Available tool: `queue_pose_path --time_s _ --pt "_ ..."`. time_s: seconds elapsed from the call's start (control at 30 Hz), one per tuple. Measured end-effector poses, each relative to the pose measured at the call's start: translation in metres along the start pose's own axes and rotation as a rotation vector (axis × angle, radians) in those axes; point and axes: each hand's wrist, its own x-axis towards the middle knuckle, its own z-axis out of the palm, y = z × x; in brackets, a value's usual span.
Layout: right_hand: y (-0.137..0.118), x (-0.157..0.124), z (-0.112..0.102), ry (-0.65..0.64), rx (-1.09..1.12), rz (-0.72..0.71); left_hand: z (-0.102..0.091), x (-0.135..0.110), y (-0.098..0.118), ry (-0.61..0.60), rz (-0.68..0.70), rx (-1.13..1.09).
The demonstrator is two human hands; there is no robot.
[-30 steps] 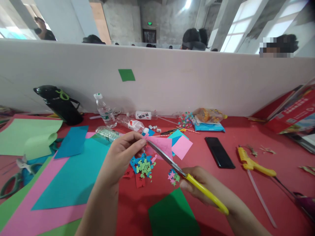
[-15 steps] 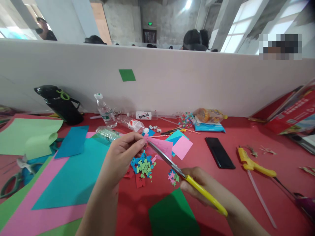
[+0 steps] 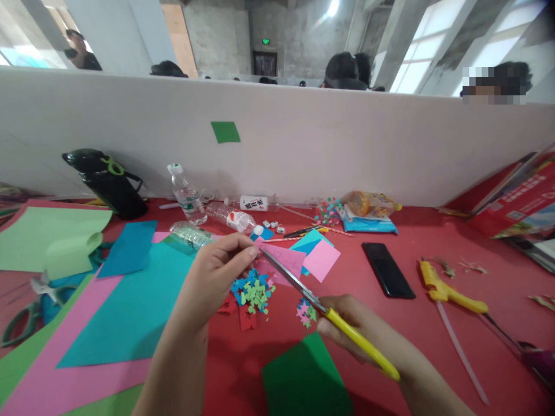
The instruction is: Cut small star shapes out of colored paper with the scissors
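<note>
My left hand (image 3: 225,263) pinches pink paper (image 3: 288,259) by one end between thumb and fingers. Faint drawn lines show on that paper. My right hand (image 3: 347,323) is wrapped round the yellow handles of a pair of scissors (image 3: 299,283), whose blades point up and left. The tips reach the paper right beside my left fingertips. Below them lies a heap of green and blue paper cutouts (image 3: 254,293), with red paper scraps (image 3: 247,319) near it. A small group of paper stars (image 3: 306,312) sits left of my right hand.
Coloured sheets (image 3: 130,312) and green-handled scissors (image 3: 32,312) cover the left side. Plastic bottles (image 3: 186,196) and a black flask (image 3: 108,185) stand or lie along the white partition (image 3: 303,138). A phone (image 3: 387,270) and a yellow glue gun (image 3: 448,292) lie right. Dark green paper (image 3: 307,375) lies in front.
</note>
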Motion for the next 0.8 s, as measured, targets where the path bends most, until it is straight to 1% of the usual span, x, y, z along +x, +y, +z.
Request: queue_pose_path --time_s 0.2,0.53,0.6,0.7,0.8 --pt "0.003 0.001 -0.001 0.02 -0.074 0.015 0.001 -0.001 -0.001 0.01 -0.018 -0.035" --pt "0.004 0.002 -0.002 0.03 -0.086 -0.007 0.003 0.001 -0.008 0.012 -0.063 -0.105" --pt "0.0 0.002 -0.002 0.022 -0.054 -0.01 0.004 0.001 -0.007 0.033 -0.046 -0.11" --pt "-0.009 -0.001 -0.001 0.009 0.035 0.013 0.007 0.001 -0.005 0.064 0.042 -0.094" --pt "-0.017 -0.002 0.001 -0.008 0.093 -0.001 0.01 0.001 -0.003 0.063 0.093 -0.109"
